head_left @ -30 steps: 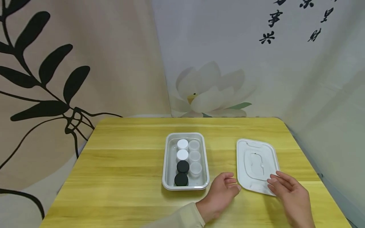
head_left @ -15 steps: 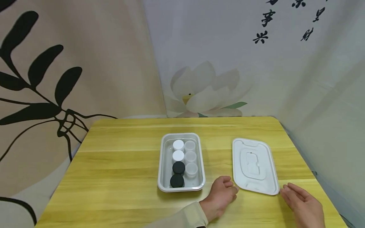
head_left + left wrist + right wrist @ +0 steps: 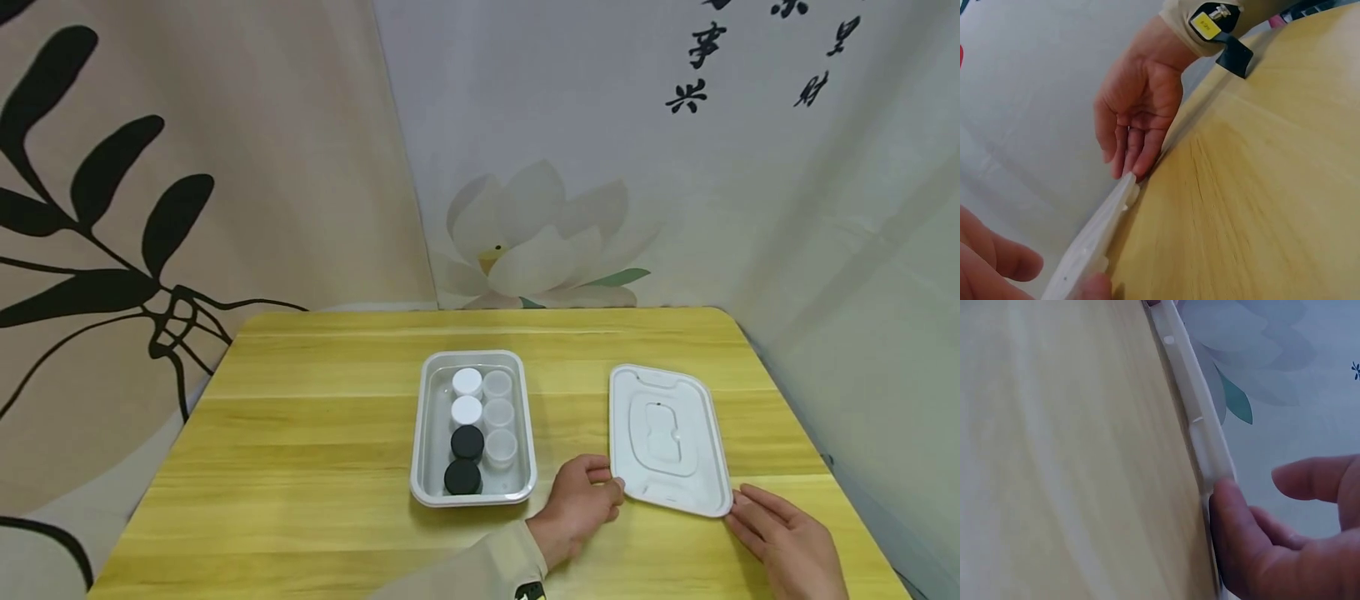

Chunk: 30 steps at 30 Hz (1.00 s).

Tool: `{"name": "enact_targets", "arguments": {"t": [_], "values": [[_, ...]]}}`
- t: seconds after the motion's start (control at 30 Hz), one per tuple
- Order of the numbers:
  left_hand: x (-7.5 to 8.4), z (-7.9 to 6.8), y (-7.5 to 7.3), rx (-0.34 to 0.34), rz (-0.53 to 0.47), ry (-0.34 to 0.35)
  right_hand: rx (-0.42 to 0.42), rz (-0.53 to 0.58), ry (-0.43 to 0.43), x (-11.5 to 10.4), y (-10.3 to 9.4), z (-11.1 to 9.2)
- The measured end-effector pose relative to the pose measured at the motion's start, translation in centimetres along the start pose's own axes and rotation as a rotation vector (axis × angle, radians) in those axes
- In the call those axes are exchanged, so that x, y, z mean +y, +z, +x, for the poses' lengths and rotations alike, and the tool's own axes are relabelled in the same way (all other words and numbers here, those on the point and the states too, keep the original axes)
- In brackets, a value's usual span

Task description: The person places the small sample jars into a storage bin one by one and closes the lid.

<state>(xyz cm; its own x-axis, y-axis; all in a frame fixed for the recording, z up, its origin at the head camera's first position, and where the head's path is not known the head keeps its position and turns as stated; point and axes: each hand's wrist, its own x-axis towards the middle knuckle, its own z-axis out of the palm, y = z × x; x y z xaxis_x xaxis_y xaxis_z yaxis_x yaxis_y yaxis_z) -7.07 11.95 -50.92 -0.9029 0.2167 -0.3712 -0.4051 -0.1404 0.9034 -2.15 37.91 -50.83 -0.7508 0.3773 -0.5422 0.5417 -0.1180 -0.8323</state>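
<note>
A white plastic lid [image 3: 671, 440] with a raised rectangular pattern lies at the right of the wooden table. My left hand [image 3: 581, 504] is at its near left corner, fingers loosely bent at the rim. In the left wrist view, one fingertip [image 3: 1095, 287] reaches the lid's edge while another digit stands off from it. My right hand [image 3: 783, 537] touches the near right corner with its fingertips. The right wrist view shows a finger along the lid's rim [image 3: 1200, 406] and the thumb [image 3: 1307, 478] held apart from it.
Left of the lid stands a white tray [image 3: 422, 433]. In it, two white-capped jars [image 3: 467, 411], two black-capped jars [image 3: 462, 477] and several translucent jars [image 3: 500, 448] stand in two rows. A printed curtain [image 3: 300, 167] hangs behind the table [image 3: 315, 467].
My right hand moved off the lid's near right corner, then came back to its edge. My left hand shifted slightly to the lid's left corner. The head view swung a little right.
</note>
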Motion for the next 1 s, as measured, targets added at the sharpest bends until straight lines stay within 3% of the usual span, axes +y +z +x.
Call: {"name": "enact_targets", "arguments": {"t": [0.23,0.4,0.67,1.0], "values": [[0.2,-0.2,0.0,0.035,-0.033,0.002,0.002,-0.006,-0.012,0.2,0.1,-0.1],[0.4,-0.6,-0.4,0.059,-0.022,0.028,-0.056,-0.043,-0.002,0.2,-0.3,-0.4],[1.4,-1.3,-0.6,0.028,-0.052,0.071,-0.113,-0.084,-0.030,-0.7,-0.2,-1.7],[4.7,-3.9,-2.0,-0.059,-0.027,0.219,-0.072,-0.184,-0.263,-4.0,1.1,-2.7]]}}
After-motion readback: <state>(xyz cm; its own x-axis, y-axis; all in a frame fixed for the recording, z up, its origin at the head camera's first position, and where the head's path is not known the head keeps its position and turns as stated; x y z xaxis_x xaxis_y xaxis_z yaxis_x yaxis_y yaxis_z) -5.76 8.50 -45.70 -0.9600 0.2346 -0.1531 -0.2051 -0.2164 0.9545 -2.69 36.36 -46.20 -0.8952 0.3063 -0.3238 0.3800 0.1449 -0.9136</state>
